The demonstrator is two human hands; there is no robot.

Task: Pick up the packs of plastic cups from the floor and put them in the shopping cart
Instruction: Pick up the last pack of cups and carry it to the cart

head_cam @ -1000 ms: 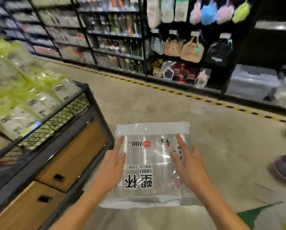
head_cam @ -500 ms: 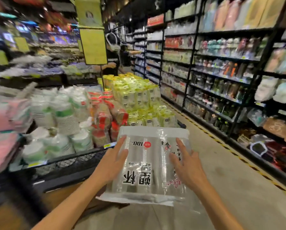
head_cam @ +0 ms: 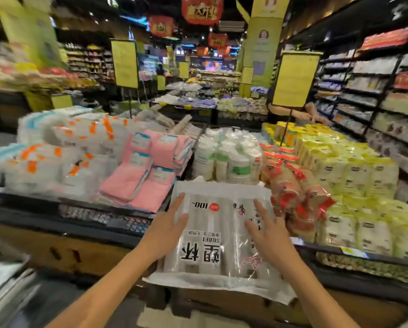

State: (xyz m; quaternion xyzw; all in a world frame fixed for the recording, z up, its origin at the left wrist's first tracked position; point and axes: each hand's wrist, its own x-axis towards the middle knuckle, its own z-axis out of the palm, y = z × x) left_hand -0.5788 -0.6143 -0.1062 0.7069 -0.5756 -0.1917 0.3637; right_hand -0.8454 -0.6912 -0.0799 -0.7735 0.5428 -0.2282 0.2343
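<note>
**Holding one pack of cups, both hands, above a display bin**

Holding a clear plastic pack of stacked transparent cups [head_cam: 218,235], printed with black characters and "100", the left hand [head_cam: 165,229] lies flat on the pack's left side and the right hand [head_cam: 270,235] on its right side, fingers spread over the top face. Whether thumbs reach beneath the pack cannot be seen. The pack is lifted, level, its white sealed edge nearest the person.

- Beyond the fingertips: wrapped sleeves of white paper cups with green bands [head_cam: 231,159].
- Right of the right hand: red-and-clear wrapped packs [head_cam: 297,197], then yellow-green wrapped packs [head_cam: 354,176].
- Left of the left hand: folded pink cloths with blue labels [head_cam: 148,171]; farther left, white packs with orange marks [head_cam: 63,150], blurred.
- Under both hands: the black-rimmed display bin with wooden front [head_cam: 84,252].
- Far beyond: another person's arm [head_cam: 302,112] at a shelf.
</note>
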